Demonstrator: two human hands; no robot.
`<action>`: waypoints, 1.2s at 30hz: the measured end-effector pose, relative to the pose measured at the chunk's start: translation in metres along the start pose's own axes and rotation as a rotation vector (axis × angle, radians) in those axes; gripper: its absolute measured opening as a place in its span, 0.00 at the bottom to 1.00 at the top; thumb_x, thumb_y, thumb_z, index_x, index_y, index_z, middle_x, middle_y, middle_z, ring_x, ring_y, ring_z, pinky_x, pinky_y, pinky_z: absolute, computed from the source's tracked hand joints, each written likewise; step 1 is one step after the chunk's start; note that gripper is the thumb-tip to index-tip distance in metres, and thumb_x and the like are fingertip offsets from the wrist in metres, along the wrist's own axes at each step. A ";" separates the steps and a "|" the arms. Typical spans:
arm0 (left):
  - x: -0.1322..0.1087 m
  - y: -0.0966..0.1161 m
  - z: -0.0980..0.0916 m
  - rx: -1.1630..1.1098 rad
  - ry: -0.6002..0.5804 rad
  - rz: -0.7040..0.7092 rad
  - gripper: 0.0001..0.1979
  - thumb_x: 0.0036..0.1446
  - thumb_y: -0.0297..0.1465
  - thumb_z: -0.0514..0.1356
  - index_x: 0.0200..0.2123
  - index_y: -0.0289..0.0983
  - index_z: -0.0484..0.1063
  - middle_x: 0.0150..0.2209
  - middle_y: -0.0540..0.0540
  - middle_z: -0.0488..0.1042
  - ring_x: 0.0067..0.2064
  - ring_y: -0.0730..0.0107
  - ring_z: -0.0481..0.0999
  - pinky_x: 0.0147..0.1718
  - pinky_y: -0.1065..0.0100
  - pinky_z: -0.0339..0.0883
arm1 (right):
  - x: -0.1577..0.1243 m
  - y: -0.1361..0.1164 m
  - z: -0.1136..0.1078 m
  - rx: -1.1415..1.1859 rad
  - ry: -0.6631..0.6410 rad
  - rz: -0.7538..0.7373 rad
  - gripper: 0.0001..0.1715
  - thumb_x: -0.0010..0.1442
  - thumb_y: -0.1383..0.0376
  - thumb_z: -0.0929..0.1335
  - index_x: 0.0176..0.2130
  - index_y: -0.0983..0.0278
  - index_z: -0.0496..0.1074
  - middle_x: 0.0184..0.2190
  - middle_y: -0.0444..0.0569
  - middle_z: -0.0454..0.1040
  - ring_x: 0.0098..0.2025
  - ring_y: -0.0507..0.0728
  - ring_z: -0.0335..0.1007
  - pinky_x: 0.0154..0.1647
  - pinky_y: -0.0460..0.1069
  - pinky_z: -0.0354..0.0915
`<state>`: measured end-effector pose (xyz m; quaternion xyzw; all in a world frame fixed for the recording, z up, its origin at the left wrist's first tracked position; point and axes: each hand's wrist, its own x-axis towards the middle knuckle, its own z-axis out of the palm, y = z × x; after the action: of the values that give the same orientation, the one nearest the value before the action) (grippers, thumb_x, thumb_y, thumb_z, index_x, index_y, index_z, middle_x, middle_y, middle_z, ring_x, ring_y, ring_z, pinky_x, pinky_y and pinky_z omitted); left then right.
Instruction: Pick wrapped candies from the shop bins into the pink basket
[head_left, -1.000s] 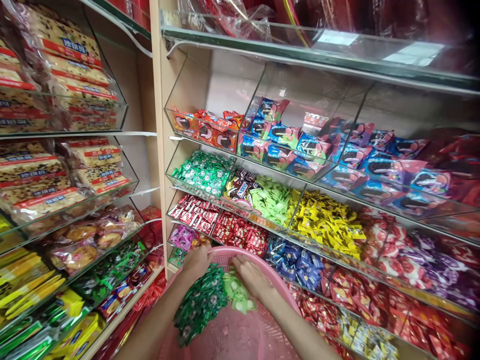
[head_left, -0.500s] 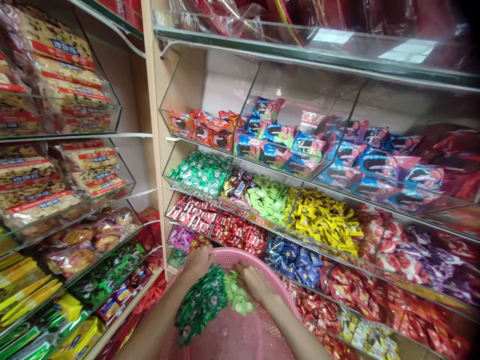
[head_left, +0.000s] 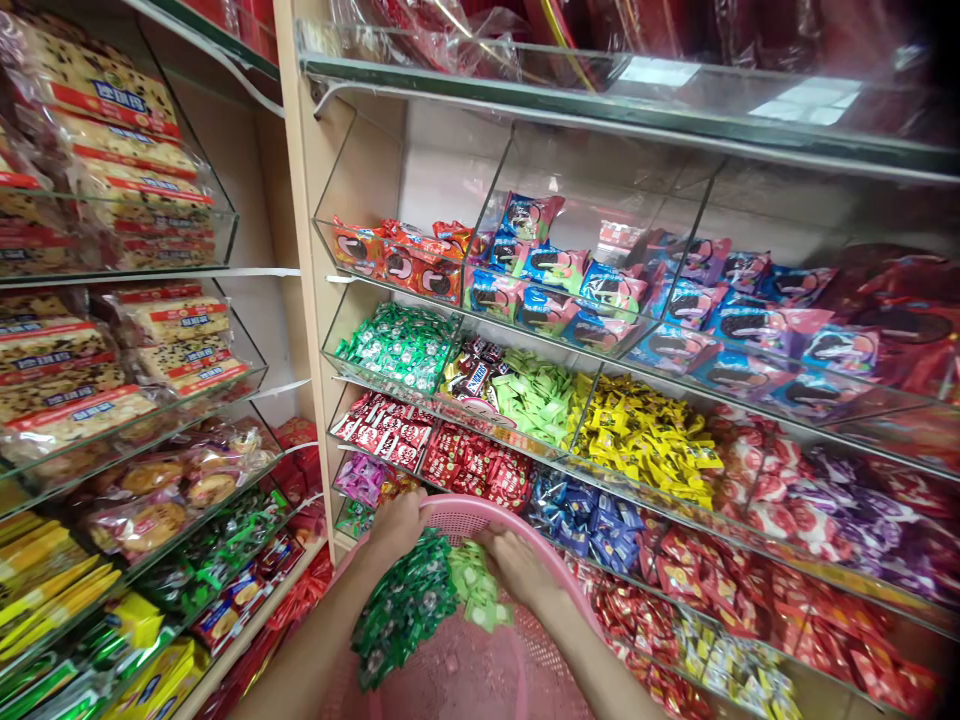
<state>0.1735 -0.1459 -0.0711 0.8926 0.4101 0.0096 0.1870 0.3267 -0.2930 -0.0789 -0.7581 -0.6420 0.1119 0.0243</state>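
Note:
A pink plastic basket with a perforated wall stands low in front of me. My left hand is closed around its far left rim. Inside lie a heap of dark green wrapped candies and a smaller pile of light green wrapped candies. My right hand reaches inside the far right rim, fingers curled at the top of the light green candies. Its fingertips are partly hidden, and the candies in them are hard to see.
Glass-fronted shelves hold green candies, light green candies, yellow candies and blue-wrapped cookies. Red-wrapped candies sit just behind the basket. Shelves at left carry packaged cakes. A wooden upright divides both sides.
The view has shifted very slightly. My right hand has moved a little within the basket near the light green candies; my left hand keeps its hold on the rim.

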 end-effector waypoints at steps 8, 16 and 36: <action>0.000 -0.001 0.001 0.017 -0.003 0.008 0.15 0.61 0.38 0.45 0.41 0.38 0.67 0.39 0.41 0.76 0.44 0.56 0.75 0.38 0.63 0.65 | 0.003 0.001 0.008 -0.147 0.010 0.064 0.17 0.62 0.72 0.56 0.43 0.63 0.69 0.41 0.53 0.73 0.42 0.58 0.69 0.40 0.50 0.61; 0.003 -0.001 -0.003 -0.018 0.017 0.017 0.16 0.62 0.38 0.45 0.41 0.38 0.68 0.40 0.42 0.76 0.43 0.57 0.75 0.37 0.65 0.64 | -0.007 -0.018 -0.073 -0.101 0.226 -0.042 0.11 0.63 0.66 0.59 0.40 0.62 0.68 0.39 0.50 0.73 0.38 0.55 0.71 0.34 0.46 0.59; 0.002 -0.021 -0.009 -0.078 0.052 -0.067 0.17 0.61 0.38 0.45 0.44 0.39 0.68 0.41 0.42 0.76 0.44 0.57 0.75 0.37 0.65 0.64 | 0.079 0.039 -0.215 -0.324 0.238 0.138 0.11 0.53 0.69 0.65 0.40 0.64 0.69 0.38 0.53 0.72 0.39 0.55 0.67 0.33 0.45 0.54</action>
<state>0.1577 -0.1293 -0.0705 0.8698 0.4439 0.0427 0.2113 0.4199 -0.2001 0.1120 -0.8021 -0.5909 -0.0817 -0.0297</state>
